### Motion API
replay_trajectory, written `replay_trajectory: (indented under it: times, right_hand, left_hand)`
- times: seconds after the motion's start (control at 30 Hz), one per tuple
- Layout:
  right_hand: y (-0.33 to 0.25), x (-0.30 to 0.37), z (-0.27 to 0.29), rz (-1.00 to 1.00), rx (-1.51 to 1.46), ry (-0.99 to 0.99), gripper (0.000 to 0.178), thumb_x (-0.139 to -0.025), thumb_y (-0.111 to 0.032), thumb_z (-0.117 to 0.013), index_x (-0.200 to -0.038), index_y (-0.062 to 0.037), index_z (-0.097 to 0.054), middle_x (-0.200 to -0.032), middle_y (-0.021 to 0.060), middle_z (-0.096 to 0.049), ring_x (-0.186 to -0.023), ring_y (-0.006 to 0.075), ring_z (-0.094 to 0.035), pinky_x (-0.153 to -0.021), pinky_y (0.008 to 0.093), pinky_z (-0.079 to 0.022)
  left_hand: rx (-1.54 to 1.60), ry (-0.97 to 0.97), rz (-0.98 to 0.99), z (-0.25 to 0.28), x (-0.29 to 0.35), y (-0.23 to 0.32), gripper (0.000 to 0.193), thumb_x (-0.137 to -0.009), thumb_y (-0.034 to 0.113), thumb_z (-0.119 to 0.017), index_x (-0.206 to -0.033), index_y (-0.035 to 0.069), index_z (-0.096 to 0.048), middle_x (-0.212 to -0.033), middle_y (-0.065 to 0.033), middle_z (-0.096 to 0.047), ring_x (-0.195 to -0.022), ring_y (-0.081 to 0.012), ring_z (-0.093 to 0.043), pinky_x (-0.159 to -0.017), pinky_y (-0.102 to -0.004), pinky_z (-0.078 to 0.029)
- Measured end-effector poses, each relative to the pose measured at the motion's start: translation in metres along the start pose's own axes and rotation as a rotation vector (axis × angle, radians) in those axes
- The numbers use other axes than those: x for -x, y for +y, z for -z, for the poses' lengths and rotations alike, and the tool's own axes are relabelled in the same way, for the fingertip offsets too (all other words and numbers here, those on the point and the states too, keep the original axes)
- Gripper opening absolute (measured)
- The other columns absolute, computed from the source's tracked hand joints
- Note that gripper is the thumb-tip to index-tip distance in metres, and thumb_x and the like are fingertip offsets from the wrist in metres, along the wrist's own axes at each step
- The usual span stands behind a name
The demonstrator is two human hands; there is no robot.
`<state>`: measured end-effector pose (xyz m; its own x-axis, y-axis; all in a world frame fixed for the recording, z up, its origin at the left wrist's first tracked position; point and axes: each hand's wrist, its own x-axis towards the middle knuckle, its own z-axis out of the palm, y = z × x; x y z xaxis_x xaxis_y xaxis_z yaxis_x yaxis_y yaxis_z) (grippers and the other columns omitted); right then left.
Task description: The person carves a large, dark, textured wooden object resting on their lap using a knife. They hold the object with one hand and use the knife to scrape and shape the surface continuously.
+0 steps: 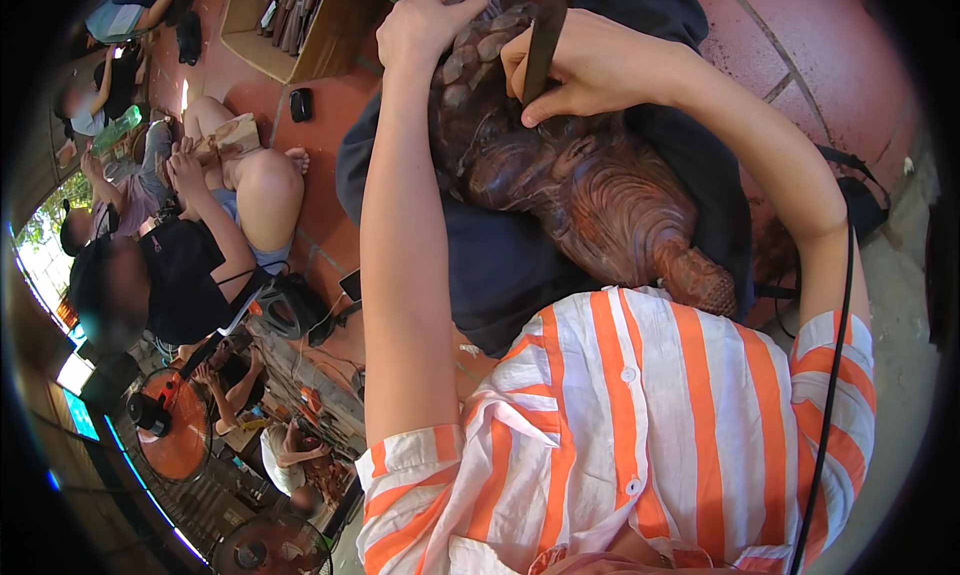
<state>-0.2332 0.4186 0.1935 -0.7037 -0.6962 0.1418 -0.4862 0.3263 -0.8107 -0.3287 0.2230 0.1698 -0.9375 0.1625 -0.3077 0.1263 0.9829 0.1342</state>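
A reddish-brown carved wooden statue [610, 210] lies across my lap on dark cloth [490, 265], with flowing grooved folds and a bumpy, rounded end close to my shirt. My left hand [425, 30] grips the far end of the carving, its thumb stretched along the wood and its other fingers partly hidden. Bent over the upper part of the statue, my right hand [580, 65] pinches a flat, dark brown strip [548, 35]. The strip runs up toward the top edge of the picture, and its lower end disappears at my fingers.
A cardboard box [300, 25] of long thin tools stands at the far left on the red tile floor [770, 45]. A black computer mouse [301, 105] lies near it. Several people sit working at left, one holding a wooden piece [228, 140]. An orange fan [170, 425] stands lower left.
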Motion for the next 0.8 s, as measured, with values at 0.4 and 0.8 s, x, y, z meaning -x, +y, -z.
replay_trajectory:
  times: [0.4,0.8]
  right_hand:
    - [0.005,0.002,0.001,0.007,-0.114,0.020,0.023,-0.071,-0.020,-0.078,-0.082,-0.0041,-0.064,-0.074,0.0088,-0.063,-0.071,0.0272,-0.061,-0.064,0.0371,-0.047]
    - [0.027,0.022,0.002,-0.064,-0.370,0.135,0.021,-0.082,-0.018,-0.072,-0.087,0.0020,-0.068,-0.092,0.0109,-0.069,-0.086,0.0199,-0.063,-0.074,0.0327,-0.049]
  left_hand:
    - [0.022,0.004,-0.012,0.000,0.002,0.002,0.069,-0.072,0.072,-0.055,-0.107,0.015,-0.071,-0.096,-0.0171,-0.069,-0.096,-0.0342,-0.065,-0.085,-0.0436,-0.049]
    - [0.070,-0.013,-0.007,-0.001,-0.004,-0.005,0.063,-0.070,0.069,-0.059,-0.100,0.016,-0.073,-0.090,-0.0141,-0.070,-0.092,-0.0314,-0.066,-0.083,-0.0410,-0.048]
